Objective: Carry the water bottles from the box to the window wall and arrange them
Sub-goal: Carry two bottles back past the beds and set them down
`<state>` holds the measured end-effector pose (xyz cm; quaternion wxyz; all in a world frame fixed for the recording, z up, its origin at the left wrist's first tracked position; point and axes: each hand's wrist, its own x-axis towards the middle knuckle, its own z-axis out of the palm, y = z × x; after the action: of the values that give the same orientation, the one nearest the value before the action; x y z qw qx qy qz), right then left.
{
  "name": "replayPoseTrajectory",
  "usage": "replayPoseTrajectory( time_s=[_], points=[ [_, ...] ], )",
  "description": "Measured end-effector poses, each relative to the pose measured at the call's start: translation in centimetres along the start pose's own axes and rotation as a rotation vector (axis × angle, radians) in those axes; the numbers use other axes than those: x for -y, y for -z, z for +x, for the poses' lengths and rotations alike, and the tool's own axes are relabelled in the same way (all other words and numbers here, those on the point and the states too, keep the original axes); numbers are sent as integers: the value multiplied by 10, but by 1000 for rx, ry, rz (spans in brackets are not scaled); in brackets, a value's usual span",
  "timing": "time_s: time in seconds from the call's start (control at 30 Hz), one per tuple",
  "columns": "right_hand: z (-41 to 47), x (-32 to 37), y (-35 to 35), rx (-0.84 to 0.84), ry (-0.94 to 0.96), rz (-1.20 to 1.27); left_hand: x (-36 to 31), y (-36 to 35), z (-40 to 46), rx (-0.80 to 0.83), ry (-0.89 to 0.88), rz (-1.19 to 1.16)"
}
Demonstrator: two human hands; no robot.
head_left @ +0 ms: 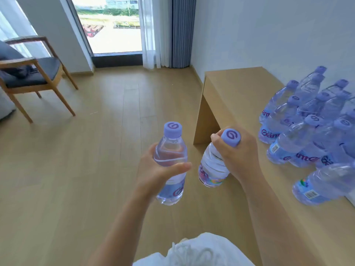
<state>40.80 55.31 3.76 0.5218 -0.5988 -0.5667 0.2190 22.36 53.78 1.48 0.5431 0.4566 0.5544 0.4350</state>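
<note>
Here, two bare hands are out front, each with a water bottle. Left hand (157, 169): grip closed around the middle of the left bottle (171, 164), fingers wrapped behind, thumb across the front; bottle upright, lilac cap up, held in the air over the wooden floor (76, 169). Right hand (236, 150): grip closed from above on the neck and shoulder of the right bottle (213, 167), its cap poking out between the fingers; bottle tilted, base toward the left, held over the near front edge of the low wooden surface (240, 96); whether the base touches the wood cannot be told. The two bottles are near each other, not touching. On the surface, against the white wall at right, stands a tight cluster of bottles (307, 127) with the same lilac caps and labels, packed in rows; one more lies on its side nearest the camera. Beyond: window (111, 25) with a sheer curtain and a blue curtain (182, 31), wooden armchair (32, 73) with dark cushion at left. White clothing at the bottom edge.
</note>
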Motion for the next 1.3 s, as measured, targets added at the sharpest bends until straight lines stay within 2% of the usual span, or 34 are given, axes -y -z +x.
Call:
replayPoseTrajectory(
  time_s=[0.17, 0.43, 0.7, 0.83, 1.03, 1.3],
  points=[
    [56, -30, 8, -79, -59, -3, -14, -31, 80, 74, -38, -12],
    [140, -78, 24, -240, -131, -66, -31, -105, 211, 332, -46, -4],
    [263, -124, 17, -463, -262, -135, -73, -198, 386, 615, -96, 66],
    [325, -143, 24, -684, -339, -191, -93, -249, 450, 740, -139, 74],
    [384, -187, 38, -979, -522, -238, -87, -316, 509, 883, -146, 145],
    [393, -215, 54, -1078, -738, -338, -69, -397, 541, 945, -199, 212]
  ],
)
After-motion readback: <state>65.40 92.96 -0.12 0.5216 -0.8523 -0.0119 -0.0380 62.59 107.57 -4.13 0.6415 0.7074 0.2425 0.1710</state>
